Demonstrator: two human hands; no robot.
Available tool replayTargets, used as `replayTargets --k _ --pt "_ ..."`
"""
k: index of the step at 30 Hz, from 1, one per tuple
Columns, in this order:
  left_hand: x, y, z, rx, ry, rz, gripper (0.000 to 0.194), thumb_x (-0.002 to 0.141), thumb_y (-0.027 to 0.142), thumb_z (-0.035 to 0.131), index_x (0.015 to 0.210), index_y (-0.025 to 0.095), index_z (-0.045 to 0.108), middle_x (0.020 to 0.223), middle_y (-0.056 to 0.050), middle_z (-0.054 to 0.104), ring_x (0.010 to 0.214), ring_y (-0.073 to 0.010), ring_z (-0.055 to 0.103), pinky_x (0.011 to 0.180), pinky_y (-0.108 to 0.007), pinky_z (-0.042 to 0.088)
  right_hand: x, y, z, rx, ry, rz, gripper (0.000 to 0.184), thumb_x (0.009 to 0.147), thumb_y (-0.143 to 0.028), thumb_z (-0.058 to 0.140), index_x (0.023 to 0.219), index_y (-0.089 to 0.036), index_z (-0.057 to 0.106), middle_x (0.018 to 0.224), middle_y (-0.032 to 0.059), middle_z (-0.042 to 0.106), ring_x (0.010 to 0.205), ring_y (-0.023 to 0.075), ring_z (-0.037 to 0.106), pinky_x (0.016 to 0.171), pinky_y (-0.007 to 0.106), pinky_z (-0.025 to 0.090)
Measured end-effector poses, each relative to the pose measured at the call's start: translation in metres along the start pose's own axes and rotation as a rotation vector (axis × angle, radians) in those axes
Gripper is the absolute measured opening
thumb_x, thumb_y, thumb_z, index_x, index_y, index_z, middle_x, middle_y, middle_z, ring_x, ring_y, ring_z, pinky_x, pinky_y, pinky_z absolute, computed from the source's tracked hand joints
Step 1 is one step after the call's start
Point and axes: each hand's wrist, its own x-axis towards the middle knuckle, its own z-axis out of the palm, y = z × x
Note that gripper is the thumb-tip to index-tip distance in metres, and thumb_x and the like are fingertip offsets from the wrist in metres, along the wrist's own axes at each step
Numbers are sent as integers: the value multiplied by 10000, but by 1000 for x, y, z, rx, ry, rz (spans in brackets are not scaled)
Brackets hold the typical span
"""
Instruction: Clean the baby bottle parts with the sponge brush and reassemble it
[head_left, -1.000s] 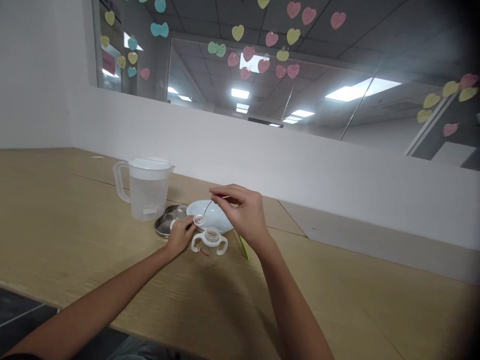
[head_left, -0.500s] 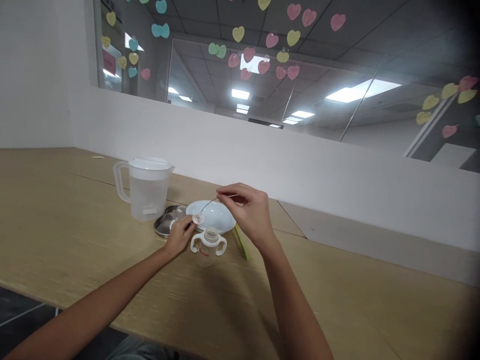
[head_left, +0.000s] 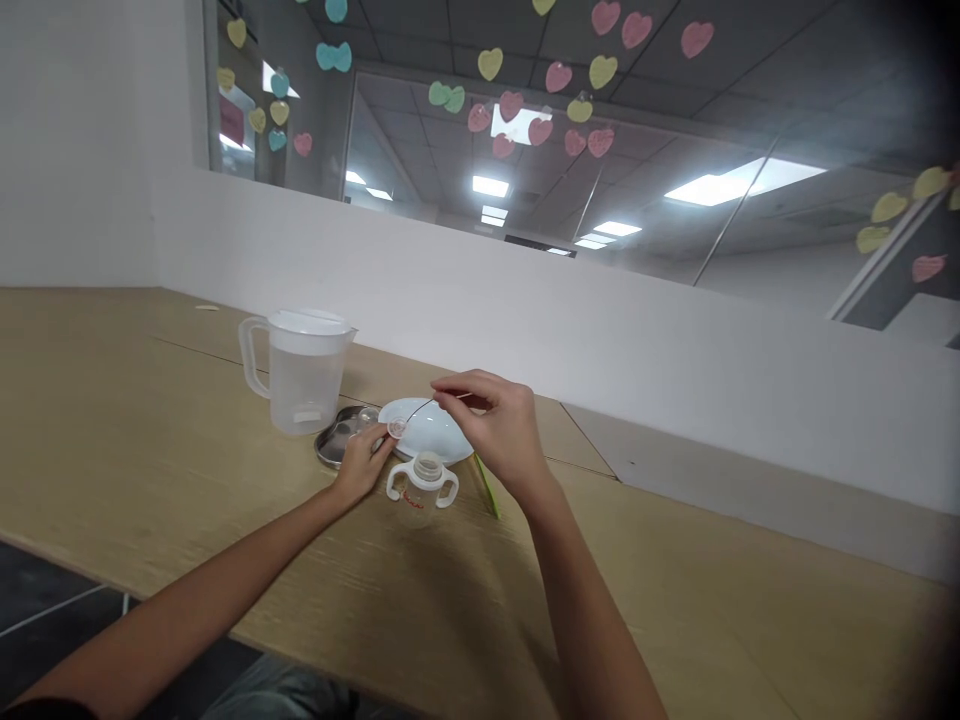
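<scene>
Two hands (head_left: 495, 425) (head_left: 360, 464) pinching — thin curved wire (head_left: 421, 407), round clear piece (head_left: 397, 429).

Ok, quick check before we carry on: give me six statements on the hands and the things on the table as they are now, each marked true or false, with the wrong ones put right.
1. The left hand holds a small clear round piece. True.
2. The right hand pinches a thin dark strand. True.
3. The pitcher stands farther left than the two-handled bottle. True.
4. The pitcher is uncovered. False: its white lid is on.
5. The two-handled bottle lies on its side. False: it stands upright, mouth open.
6. Nothing lies right of the two-handled bottle. False: a green strip does.
</scene>
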Motion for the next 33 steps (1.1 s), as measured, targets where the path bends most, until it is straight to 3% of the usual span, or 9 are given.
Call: replayTargets --k 11,22,33 --pt "-1 0 -1 14 -25 26 296 863 359 423 966 180 634 1026 -64 661 958 -194 586 853 -315 440 -2 1 7 -105 -39 -69 159 773 -126 564 825 -189 701 792 9 697 710 114 639 657 242 533" --pt "0 2 -1 6 -37 24 282 868 326 426 953 162 638 1014 -82 659 949 -191 584 852 -315 436 -2 6 9 -314 94 -230 180 805 -134 533 860 -188 695 803 27 702 722 135 649 640 246 526" --pt "1 4 -2 13 -49 51 276 882 331 411 910 163 628 967 -70 654 894 -168 575 809 -282 429 -2 4 9 -324 110 -200 166 794 -136 538 822 -189 692 775 15 702 667 120 646 636 237 523"
